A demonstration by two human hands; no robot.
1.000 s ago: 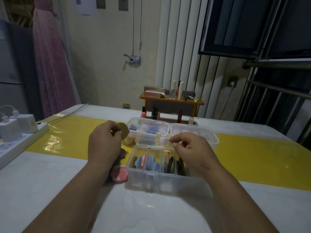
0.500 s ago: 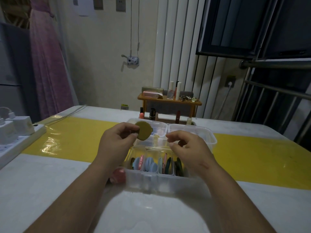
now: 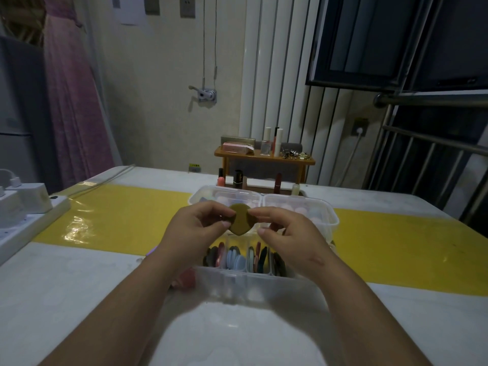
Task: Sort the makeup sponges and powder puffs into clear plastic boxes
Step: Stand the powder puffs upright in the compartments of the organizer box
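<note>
As seen from the head view, both hands meet above the white worktop (image 3: 79,286), holding one olive-brown puff (image 3: 241,220) between them. The puff is teardrop-shaped, its point turned down, and it is held in the air over the gap between the two clear boxes. The left hand (image 3: 200,228) has a narrow grip, thumb and forefinger pinching the puff's left edge. The right hand (image 3: 287,233) pinches the right edge in the same way, its other fingers curled.

Below the hands stands the near box (image 3: 250,283), open at the top and split by dividers. Flat puffs (image 3: 237,257) in pink, pale blue, red and dark tones stand on edge in its compartments. The far box (image 3: 327,220) lies just behind it; pale pink and blue shapes show blurred through its plastic. A pink puff (image 3: 186,278) lies on the worktop against the near box's left side, partly hidden by the left forearm.

A yellow strip (image 3: 126,215) crosses the worktop. A power strip (image 3: 34,220) with white chargers sits at the left edge. A small wooden shelf (image 3: 264,158) carrying cosmetics stands beyond the boxes.
</note>
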